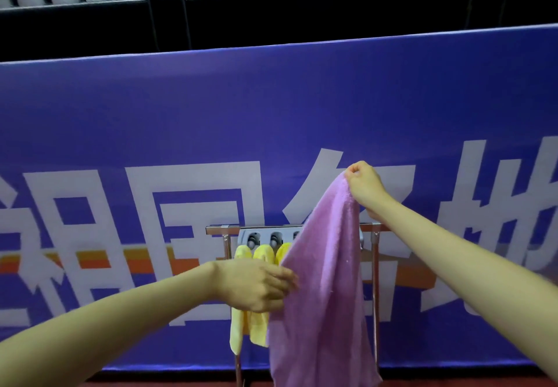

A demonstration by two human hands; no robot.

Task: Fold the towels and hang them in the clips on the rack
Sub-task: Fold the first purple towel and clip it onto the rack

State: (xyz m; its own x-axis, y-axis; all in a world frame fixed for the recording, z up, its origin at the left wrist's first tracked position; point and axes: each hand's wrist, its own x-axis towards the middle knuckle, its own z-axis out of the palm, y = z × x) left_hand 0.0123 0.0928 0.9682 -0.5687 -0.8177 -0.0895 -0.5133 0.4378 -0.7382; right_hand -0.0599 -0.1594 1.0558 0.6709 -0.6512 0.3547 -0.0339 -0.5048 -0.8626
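While it hangs lengthwise from its top corner, the lilac terry-cloth towel [320, 290] runs its long axis near vertical, falling in front of the right end of the rack.

Right hand [363, 185]: grip closed, pinching that top corner high above the rail.

Left hand [258, 284]: fingers fairly straight, touching the towel's left edge at mid-height; the nearer hand to the loose cloth below, so likely the one to gather the fold.

Grey plastic clip strip [265, 237]: on the chrome tube rack [216, 230], behind and below the pinch.

Three yellow cloths [256, 290]: clipped side by side, just left of the towel.

Blue printed banner [181, 108]: backdrop.
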